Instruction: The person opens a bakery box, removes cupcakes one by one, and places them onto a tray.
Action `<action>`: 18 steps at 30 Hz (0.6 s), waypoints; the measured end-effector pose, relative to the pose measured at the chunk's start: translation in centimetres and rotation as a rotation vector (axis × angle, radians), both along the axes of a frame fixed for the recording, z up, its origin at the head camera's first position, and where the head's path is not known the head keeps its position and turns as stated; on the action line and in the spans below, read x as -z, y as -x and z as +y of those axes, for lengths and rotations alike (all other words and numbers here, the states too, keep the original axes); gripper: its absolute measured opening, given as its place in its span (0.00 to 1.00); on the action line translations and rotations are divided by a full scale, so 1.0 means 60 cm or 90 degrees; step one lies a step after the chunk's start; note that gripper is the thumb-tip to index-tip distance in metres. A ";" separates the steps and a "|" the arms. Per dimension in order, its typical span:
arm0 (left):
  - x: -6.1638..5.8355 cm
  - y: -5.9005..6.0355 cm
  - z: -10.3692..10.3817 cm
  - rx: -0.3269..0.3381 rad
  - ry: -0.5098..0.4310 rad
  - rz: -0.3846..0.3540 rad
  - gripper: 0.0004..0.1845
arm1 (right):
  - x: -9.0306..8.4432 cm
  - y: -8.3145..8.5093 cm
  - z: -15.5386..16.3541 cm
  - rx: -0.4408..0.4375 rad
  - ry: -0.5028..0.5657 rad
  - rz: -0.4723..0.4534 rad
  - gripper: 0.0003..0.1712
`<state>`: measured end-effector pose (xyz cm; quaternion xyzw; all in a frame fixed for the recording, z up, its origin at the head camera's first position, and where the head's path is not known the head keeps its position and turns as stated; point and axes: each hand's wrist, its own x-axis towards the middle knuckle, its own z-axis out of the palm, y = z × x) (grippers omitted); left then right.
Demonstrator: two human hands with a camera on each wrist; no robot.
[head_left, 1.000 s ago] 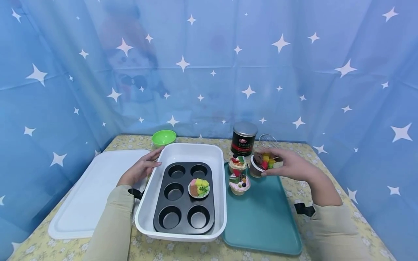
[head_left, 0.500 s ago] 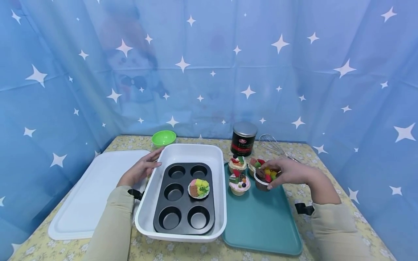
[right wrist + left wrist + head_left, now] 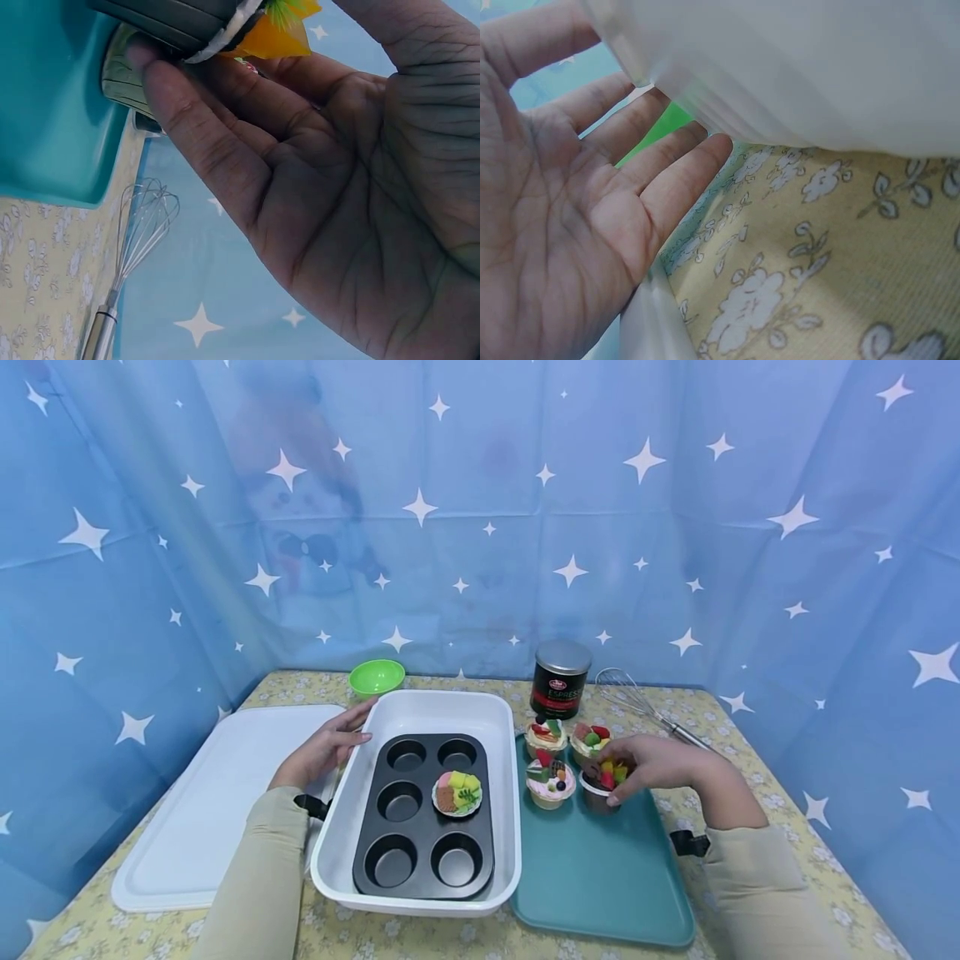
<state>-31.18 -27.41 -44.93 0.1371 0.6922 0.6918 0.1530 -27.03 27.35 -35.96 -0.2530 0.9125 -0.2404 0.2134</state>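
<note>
Gripping a dark-cupped toy cupcake (image 3: 604,779) with curled fingers, the right hand (image 3: 660,764) is holding it down on the teal tray (image 3: 600,868), at the tray's far end. Three more cupcakes are crowding that end: a pink-frosted one (image 3: 550,782) just to the left, and two (image 3: 545,737) (image 3: 589,742) just behind, so the held cup is sitting tight among them. Beyond the tray a black espresso tin (image 3: 560,679) is standing upright, and a wire whisk (image 3: 645,706) is lying on the cloth behind the right hand.

The left hand (image 3: 322,750) is resting flat, fingers straight and relaxed, against the left outer wall of the white baking dish (image 3: 420,902), gripping nothing. A black six-cup muffin pan (image 3: 423,814) is lying inside that dish, with one cupcake (image 3: 458,792) sitting in its middle right cup. A white lid (image 3: 202,810) is lying flat to the left of the dish, and a green bowl (image 3: 376,676) is standing behind it.

Everything is resting on a worktop (image 3: 750,760) covered in yellow flowered cloth, and blue curtains (image 3: 480,510) printed with white stars are enclosing it on three sides.
</note>
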 end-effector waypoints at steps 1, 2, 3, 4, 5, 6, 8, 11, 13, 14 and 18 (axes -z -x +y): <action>0.001 0.000 0.000 0.000 0.000 0.001 0.42 | 0.001 0.000 0.000 -0.003 0.002 -0.002 0.36; 0.001 0.000 0.000 0.001 0.001 0.003 0.42 | 0.002 0.000 0.000 -0.005 0.003 -0.006 0.36; 0.002 0.001 -0.001 0.001 0.001 0.004 0.42 | 0.002 0.001 0.000 -0.003 0.004 -0.010 0.35; 0.003 0.002 -0.001 0.002 0.002 0.006 0.42 | 0.003 0.001 0.000 -0.001 0.007 -0.014 0.35; 0.003 0.002 -0.001 0.003 0.004 0.009 0.42 | 0.003 0.001 0.000 -0.002 0.007 -0.014 0.35; 0.004 0.002 -0.001 0.003 0.005 0.009 0.42 | 0.003 0.001 0.001 -0.003 0.008 -0.013 0.35; 0.004 0.003 -0.001 0.002 0.005 0.007 0.42 | 0.004 0.002 0.001 0.003 0.009 -0.014 0.35; 0.004 0.002 -0.001 0.001 0.008 0.011 0.42 | 0.005 0.002 0.001 0.000 0.012 -0.013 0.34; 0.003 0.001 -0.001 0.000 0.009 0.012 0.42 | 0.005 0.002 0.002 0.004 0.014 -0.016 0.33; 0.003 0.001 0.000 -0.002 0.009 0.010 0.42 | 0.004 0.002 0.002 0.002 0.018 -0.018 0.33; 0.001 0.000 0.001 -0.009 0.005 0.004 0.42 | 0.000 0.000 0.004 0.011 0.036 -0.031 0.32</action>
